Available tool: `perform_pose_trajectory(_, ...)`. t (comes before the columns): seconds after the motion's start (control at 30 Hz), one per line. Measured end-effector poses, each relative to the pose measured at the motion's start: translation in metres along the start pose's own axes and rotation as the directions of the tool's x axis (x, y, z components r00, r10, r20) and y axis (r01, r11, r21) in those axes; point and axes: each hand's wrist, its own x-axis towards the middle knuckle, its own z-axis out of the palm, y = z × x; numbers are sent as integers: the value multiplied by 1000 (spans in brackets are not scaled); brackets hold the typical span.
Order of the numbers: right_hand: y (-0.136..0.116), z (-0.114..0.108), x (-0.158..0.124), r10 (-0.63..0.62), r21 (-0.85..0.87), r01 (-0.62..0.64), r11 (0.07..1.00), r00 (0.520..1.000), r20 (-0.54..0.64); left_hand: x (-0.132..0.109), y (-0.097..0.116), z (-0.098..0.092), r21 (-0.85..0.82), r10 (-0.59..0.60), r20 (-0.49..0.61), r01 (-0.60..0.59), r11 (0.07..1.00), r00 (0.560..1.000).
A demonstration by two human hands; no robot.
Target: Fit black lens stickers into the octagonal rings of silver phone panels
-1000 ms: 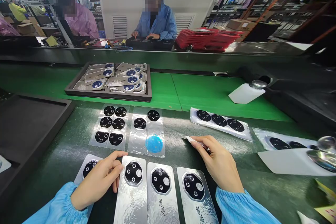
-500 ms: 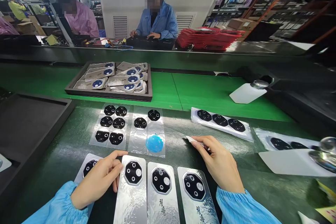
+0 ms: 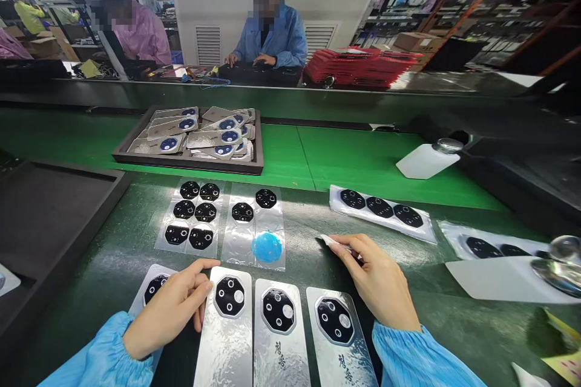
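My left hand (image 3: 170, 308) is closed at the upper left edge of a silver phone back cover (image 3: 224, 344), its thumb on the side and its index finger along the top corner. That cover has a black octagonal camera plate with rings. Beside it lie a second cover (image 3: 282, 354) and a third cover (image 3: 342, 357), both with dark lettering. Another cover (image 3: 152, 278) is partly hidden under my left hand. My right hand (image 3: 376, 281) pinches a small folded white wipe (image 3: 327, 240) above the table; a thin dark tip shows beside it.
Clear sheets with black octagonal stickers (image 3: 195, 214) and a blue round film (image 3: 267, 247) lie ahead. A tray (image 3: 190, 163) of covers stands behind them. Bagged stickers (image 3: 381, 211) and white bottles (image 3: 429, 160) are on the right. A black tray (image 3: 49, 211) is left. Co-workers sit beyond.
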Motion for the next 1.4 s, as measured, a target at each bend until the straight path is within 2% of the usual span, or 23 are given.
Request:
perform_pose_trajectory(0.33, 1, 2, 1, -17, -29, 17, 999, 1000, -5, 0, 1, 1, -14, 28, -21, -29, 999, 999)
perform_pose_trajectory(1.4, 2, 2, 0, -73, -76, 70, 995, 997, -40, 2, -2, -2, -68, 11, -10, -11, 998, 1000)
